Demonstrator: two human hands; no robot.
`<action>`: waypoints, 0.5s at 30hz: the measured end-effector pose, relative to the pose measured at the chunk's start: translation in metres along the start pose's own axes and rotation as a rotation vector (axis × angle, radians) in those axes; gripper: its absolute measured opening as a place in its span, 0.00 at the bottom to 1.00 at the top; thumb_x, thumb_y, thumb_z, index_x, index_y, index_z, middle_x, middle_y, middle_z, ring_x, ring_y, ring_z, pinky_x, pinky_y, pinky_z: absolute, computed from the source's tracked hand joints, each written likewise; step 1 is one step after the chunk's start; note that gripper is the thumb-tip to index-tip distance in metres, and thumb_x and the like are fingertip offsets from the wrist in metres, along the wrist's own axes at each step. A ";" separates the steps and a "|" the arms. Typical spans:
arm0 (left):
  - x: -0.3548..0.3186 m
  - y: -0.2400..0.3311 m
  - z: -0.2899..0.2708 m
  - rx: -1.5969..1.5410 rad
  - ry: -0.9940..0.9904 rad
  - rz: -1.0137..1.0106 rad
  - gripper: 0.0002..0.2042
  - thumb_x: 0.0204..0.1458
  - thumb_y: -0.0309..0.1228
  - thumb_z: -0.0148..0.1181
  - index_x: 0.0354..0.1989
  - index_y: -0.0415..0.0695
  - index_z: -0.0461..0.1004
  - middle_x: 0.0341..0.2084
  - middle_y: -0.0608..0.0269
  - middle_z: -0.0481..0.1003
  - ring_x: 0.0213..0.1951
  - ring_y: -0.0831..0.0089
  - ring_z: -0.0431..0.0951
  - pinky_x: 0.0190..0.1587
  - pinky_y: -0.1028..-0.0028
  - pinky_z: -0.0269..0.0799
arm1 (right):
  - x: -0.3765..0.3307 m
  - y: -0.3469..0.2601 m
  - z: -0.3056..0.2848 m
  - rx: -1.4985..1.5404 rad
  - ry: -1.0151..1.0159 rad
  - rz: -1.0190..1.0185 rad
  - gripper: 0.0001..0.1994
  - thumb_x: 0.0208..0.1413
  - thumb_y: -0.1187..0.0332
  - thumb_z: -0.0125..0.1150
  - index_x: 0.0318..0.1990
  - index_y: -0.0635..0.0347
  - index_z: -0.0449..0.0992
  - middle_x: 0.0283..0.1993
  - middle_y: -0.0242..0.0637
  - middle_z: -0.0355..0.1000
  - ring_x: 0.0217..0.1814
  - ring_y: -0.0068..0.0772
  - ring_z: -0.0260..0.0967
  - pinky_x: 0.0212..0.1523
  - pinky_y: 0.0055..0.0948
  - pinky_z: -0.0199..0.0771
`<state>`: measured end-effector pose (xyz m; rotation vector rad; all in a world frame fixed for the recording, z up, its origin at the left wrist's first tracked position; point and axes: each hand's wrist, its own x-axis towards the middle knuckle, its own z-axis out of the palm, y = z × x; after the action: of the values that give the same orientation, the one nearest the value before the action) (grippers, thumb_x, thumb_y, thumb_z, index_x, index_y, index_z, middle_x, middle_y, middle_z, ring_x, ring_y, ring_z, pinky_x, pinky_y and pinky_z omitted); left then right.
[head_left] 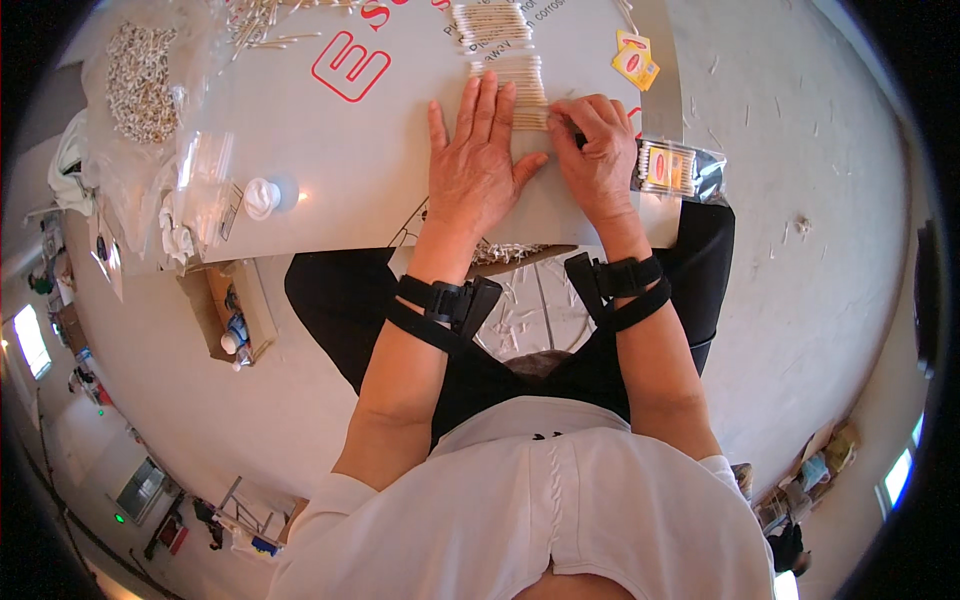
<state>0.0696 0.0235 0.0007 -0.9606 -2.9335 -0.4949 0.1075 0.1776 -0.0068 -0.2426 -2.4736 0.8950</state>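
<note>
Cotton swabs (522, 70) lie side by side in a flat row on the white printed board (360, 190). My left hand (473, 150) is palm down on the board, fingers stretched out, its fingertips at the left part of that row. Curled in with its fingers closed, my right hand (598, 155) meets the row's right end; what sits between its fingertips is hidden. A second row of swabs (492, 22) lies farther away. Beside my right hand rests a clear packet of swabs (665, 168) with a yellow label.
Small yellow cards (636, 62) lie at the far right of the board. At left are a plastic bag of loose swabs (142, 85) and a white round container (262, 198). A cardboard box (258, 305) stands on the floor; more swabs (510, 254) show below the near edge.
</note>
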 end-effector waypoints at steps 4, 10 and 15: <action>0.000 -0.001 0.000 0.009 -0.001 -0.001 0.41 0.51 0.53 0.59 0.70 0.44 0.54 0.71 0.58 0.51 0.72 0.65 0.46 0.70 0.46 0.36 | 0.007 -0.002 0.000 0.034 0.006 0.029 0.07 0.45 0.71 0.64 0.34 0.52 0.81 0.32 0.34 0.72 0.38 0.41 0.68 0.41 0.40 0.69; 0.000 -0.001 0.001 -0.001 -0.001 -0.004 0.41 0.50 0.52 0.60 0.69 0.44 0.54 0.70 0.58 0.51 0.72 0.64 0.47 0.70 0.46 0.36 | 0.010 0.001 0.002 0.004 -0.007 -0.012 0.08 0.45 0.71 0.65 0.35 0.52 0.81 0.33 0.34 0.73 0.38 0.42 0.69 0.42 0.39 0.69; -0.001 -0.001 0.001 -0.003 0.008 0.002 0.42 0.49 0.52 0.61 0.69 0.44 0.54 0.70 0.59 0.52 0.72 0.64 0.47 0.69 0.46 0.36 | 0.009 0.000 0.002 -0.009 -0.012 -0.002 0.08 0.45 0.70 0.65 0.35 0.51 0.82 0.33 0.33 0.73 0.39 0.41 0.68 0.42 0.39 0.69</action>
<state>0.0698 0.0228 -0.0003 -0.9591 -2.9254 -0.5021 0.0991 0.1793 -0.0044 -0.2383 -2.4884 0.8876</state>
